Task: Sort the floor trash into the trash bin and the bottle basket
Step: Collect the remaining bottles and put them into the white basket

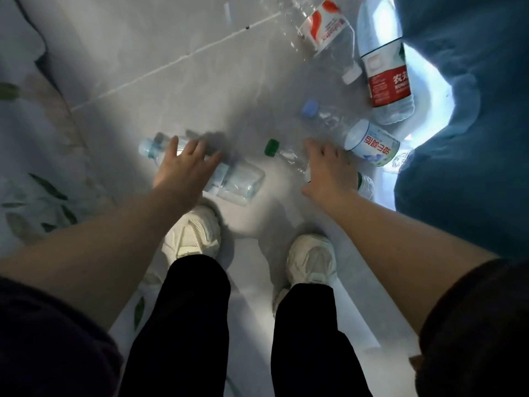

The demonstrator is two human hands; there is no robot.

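Green cap (271, 147); blue cap (310, 107); red label (389, 85); red-white carton (323, 24); white shoes (191, 233); black trousers (197, 310); leaf-print fabric (47, 193).

The right grip (329, 170) covers the middle of the green-capped bottle (273, 147), so whether its fingers (326, 152) curl round it cannot be told. Left of that bottle, the left grip (183, 170) hides the waist of a clear bottle (240, 181), its fingertips (195, 144) smeared by blur. Beyond the green-capped bottle, the red-label bottle (386, 81) and a crushed bottle (323, 27) are cut off by the top edge.

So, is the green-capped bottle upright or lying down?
Lying down: the green-capped bottle rests sideways on the floor, beneath the right hand.
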